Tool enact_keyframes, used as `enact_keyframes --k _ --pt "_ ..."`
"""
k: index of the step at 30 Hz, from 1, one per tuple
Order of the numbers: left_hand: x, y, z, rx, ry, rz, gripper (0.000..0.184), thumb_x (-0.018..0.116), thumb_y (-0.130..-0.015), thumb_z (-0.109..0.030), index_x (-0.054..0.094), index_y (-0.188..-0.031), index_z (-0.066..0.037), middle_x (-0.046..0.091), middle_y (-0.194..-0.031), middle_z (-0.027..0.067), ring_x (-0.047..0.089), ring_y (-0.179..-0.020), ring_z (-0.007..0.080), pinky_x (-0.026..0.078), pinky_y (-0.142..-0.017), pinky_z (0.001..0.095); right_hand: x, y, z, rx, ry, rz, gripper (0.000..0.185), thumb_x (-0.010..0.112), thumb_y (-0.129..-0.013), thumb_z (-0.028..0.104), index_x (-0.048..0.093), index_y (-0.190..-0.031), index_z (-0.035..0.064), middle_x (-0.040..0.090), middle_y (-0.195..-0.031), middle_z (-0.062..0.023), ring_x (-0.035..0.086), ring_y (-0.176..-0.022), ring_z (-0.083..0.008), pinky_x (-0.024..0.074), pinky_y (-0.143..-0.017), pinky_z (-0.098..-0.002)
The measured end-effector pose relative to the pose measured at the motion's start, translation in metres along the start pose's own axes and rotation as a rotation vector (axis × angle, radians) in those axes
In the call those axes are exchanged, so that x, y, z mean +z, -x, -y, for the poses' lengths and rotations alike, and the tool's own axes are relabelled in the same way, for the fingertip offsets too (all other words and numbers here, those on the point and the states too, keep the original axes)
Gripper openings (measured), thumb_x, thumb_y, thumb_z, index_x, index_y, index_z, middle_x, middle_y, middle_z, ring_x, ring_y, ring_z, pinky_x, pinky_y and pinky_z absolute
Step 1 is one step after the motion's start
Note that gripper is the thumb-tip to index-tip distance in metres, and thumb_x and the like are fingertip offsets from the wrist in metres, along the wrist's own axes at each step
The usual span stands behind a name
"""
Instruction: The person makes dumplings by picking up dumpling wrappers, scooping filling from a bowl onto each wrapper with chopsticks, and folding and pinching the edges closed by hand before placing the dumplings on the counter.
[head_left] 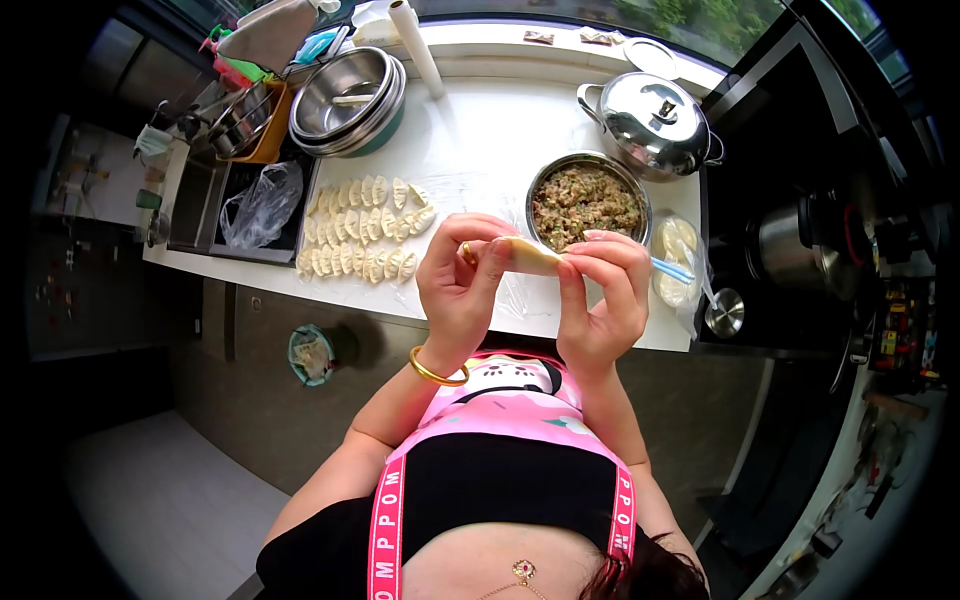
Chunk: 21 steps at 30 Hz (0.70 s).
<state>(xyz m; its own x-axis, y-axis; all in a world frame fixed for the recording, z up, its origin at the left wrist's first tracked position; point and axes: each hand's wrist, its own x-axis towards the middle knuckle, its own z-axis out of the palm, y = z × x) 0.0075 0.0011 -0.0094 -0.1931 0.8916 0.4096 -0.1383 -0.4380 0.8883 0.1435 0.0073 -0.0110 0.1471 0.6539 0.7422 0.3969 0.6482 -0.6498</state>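
Observation:
A folded, pale dumpling is held up between both hands, over the front part of the white counter. My left hand pinches its left end; a gold bangle circles that wrist. On the dumpling's right end, the thumb and fingers of my right hand are closed. Just behind the hands stands a metal bowl of minced filling. Several finished dumplings lie in rows to the left. Right of the bowl, round dough wrappers sit in a plastic bag, near a light blue handle.
A lidded steel pot stands at the back right, beside the black stove. Stacked metal bowls are at the back left, near a sink and a clear plastic bag. Below the counter is a bin.

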Motion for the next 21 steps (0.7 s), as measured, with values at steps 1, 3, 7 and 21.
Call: enact_keyframes --k 1,3,7,21 --pt "0.001 0.0 0.0 0.002 0.007 -0.001 0.007 0.059 -0.094 -0.004 0.056 -0.098 0.001 0.06 -0.1 0.0111 0.06 -0.083 0.0108 0.05 -0.067 0.0217 0.001 0.001 -0.001 -0.003 -0.002 0.005 0.014 0.075 -0.078 0.012 0.065 -0.085 0.005 0.064 -0.088 -0.0057 0.061 -0.088 -0.0258 0.0428 -0.082 -0.0361" --pt "0.002 -0.002 -0.002 0.01 0.012 0.0 0.007 0.059 -0.094 -0.004 0.056 -0.098 0.001 0.06 -0.1 0.0111 0.06 -0.083 0.0109 0.05 -0.068 0.0221 0.002 0.003 -0.002 0.137 -0.152 0.013 0.017 0.075 -0.079 0.014 0.065 -0.089 0.0036 0.064 -0.09 -0.0084 0.061 -0.093 -0.0264 0.0442 -0.086 -0.0369" --pt "0.002 -0.002 -0.001 -0.001 0.041 -0.012 0.006 0.059 -0.094 -0.004 0.056 -0.097 0.001 0.06 -0.1 0.0111 0.06 -0.083 0.0115 0.051 -0.068 0.0227 0.001 -0.011 0.006 0.298 -0.344 0.09 0.018 0.075 -0.079 0.01 0.066 -0.092 0.0016 0.062 -0.096 -0.0102 0.059 -0.102 -0.0265 0.0445 -0.093 -0.0382" --pt "0.002 -0.004 0.0 -0.046 0.071 -0.065 0.01 0.06 -0.095 -0.008 0.055 -0.099 0.0 0.061 -0.1 0.0104 0.061 -0.083 0.0111 0.052 -0.069 0.0221 0.014 -0.014 0.004 0.213 -0.314 0.038 0.025 0.077 -0.08 0.019 0.067 -0.096 0.0018 0.062 -0.101 -0.0106 0.059 -0.098 -0.0256 0.0449 -0.089 -0.0357"
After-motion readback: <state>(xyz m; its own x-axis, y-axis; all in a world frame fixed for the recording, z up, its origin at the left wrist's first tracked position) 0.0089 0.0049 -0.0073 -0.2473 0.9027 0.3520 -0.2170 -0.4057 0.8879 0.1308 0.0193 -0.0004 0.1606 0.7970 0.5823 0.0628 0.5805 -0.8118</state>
